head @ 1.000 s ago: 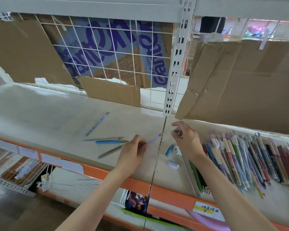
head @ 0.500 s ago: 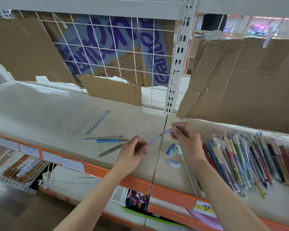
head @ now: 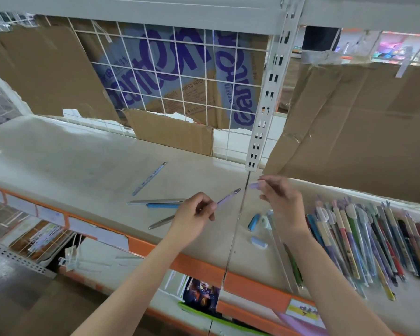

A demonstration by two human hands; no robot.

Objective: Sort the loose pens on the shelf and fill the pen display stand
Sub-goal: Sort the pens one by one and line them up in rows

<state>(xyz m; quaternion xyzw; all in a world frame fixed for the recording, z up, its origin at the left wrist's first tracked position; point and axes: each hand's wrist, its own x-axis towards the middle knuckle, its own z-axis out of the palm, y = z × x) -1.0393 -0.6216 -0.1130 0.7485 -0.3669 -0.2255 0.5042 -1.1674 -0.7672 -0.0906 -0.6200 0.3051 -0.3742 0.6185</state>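
My left hand (head: pixel 194 214) pinches the rear of a lilac pen (head: pixel 227 197), its bare tip pointing up and right. My right hand (head: pixel 280 202) holds the pen's lilac cap (head: pixel 254 185) a short gap beyond the tip. Loose pens lie on the shelf (head: pixel 70 163) to the left: a pale blue one (head: pixel 149 178), a silver one (head: pixel 155 202), a bright blue one (head: pixel 163 205) and a grey one (head: pixel 161 222). A dense row of coloured pens (head: pixel 364 241) lies in clear display trays at the right.
A blue cap (head: pixel 254 222), a pale cap (head: pixel 258 241) and a white piece (head: pixel 266 220) lie below my right hand. A slotted white upright (head: pixel 264 112) stands behind, with wire mesh and cardboard panels (head: pixel 364 127) at the back. The orange shelf edge (head: pixel 155 248) runs along the front.
My right hand took hold of the pen's tip end and pulled the lilac cap off, moving up and right. My left hand kept hold of the pen body.
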